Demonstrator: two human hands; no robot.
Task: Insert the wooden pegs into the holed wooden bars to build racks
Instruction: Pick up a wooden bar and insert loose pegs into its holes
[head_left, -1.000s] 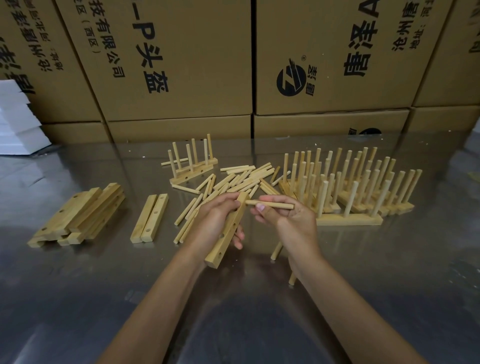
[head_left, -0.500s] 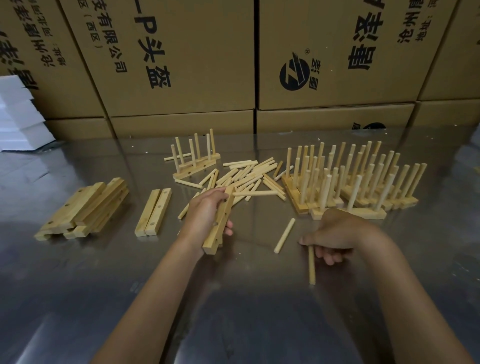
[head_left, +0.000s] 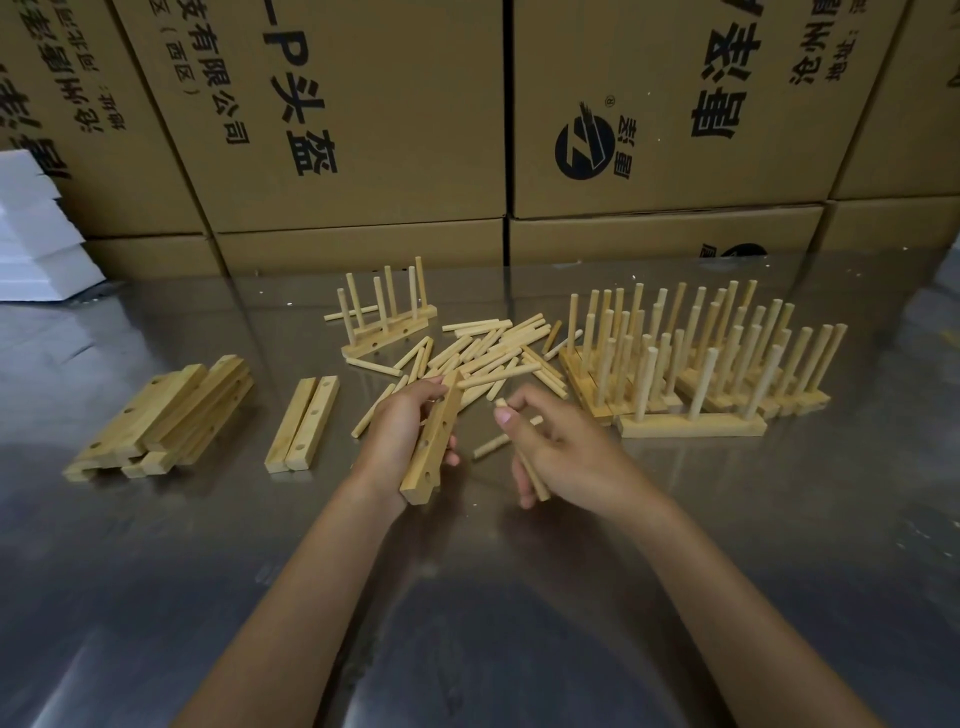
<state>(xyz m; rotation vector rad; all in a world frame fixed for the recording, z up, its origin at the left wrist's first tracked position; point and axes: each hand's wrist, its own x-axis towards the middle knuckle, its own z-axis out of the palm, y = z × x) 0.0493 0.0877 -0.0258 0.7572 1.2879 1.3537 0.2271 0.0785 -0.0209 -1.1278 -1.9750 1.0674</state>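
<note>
The near half of the steel worktop (head_left: 156, 597) lies bare. The left hand (head_left: 402, 434) grips a holed bar (head_left: 434, 447); the right hand (head_left: 563, 449) closes on pegs (head_left: 532, 475). Loose pegs (head_left: 498, 353) lie just beyond, finished racks (head_left: 691, 364) right, spare bars (head_left: 166, 415) left, cardboard boxes (head_left: 363, 130) walling the far edge.

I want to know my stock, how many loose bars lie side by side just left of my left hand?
2. The pair of bars lies flat on the table, touching, between the stacked bars and the left hand.
</note>
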